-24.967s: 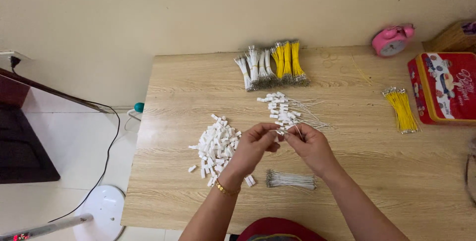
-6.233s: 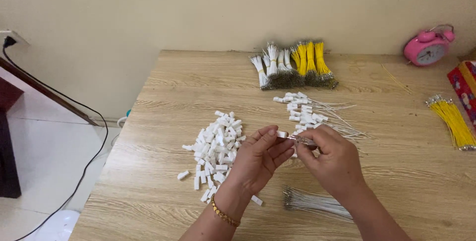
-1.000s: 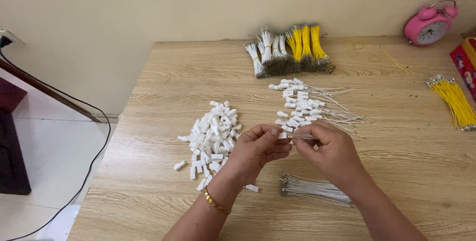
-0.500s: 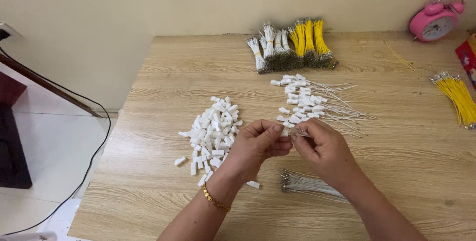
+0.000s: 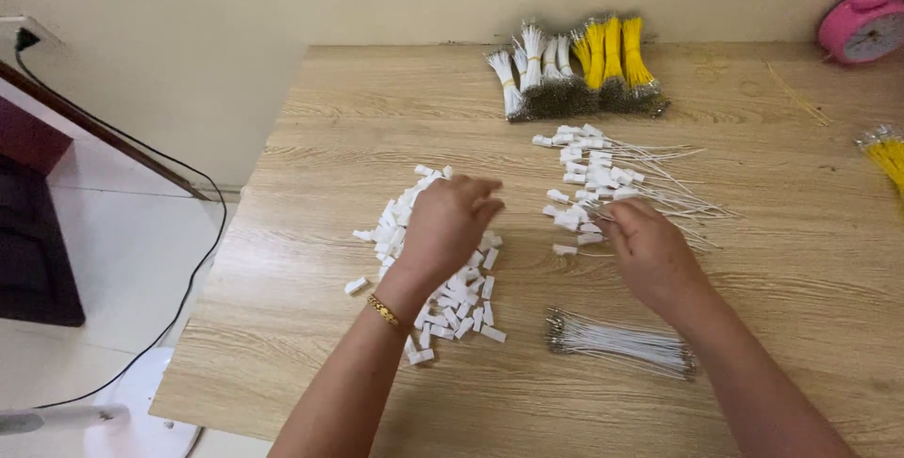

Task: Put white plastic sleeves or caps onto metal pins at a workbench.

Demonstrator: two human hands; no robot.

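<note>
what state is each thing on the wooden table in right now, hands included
left hand: fingers curled, resting on the heap of small white plastic connectors, loose and scattered
right hand: at the edge of the pile of white wires with connectors fitted, grip unclear
bare white wire bundle: lying flat, untouched
yellow and white wire bunches: tied, lying side by side
pink alarm clock: upright

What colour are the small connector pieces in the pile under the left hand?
White, seen in the head view: the connector pile lies under the left hand.

white plastic caps (image 5: 443,270), white wires (image 5: 621,340), yellow bundles (image 5: 612,48), light wood-grain bench (image 5: 330,232), pink clock (image 5: 862,30), probably.
</note>
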